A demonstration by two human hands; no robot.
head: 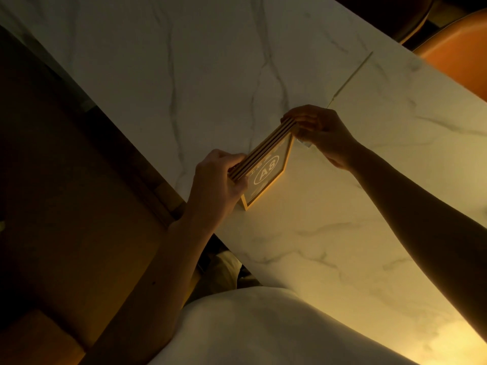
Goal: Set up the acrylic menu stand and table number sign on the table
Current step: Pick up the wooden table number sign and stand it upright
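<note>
Warm, dim amber light falls across the white marble-veined table in front of me, an orange chair tucked at its far right edge and dark wooden flooring along its left side.

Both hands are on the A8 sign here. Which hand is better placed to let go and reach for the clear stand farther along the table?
Probably the right hand. It grips the table number sign's far end, nearest the clear acrylic stand. The left hand holds the near end by the table edge.
</note>
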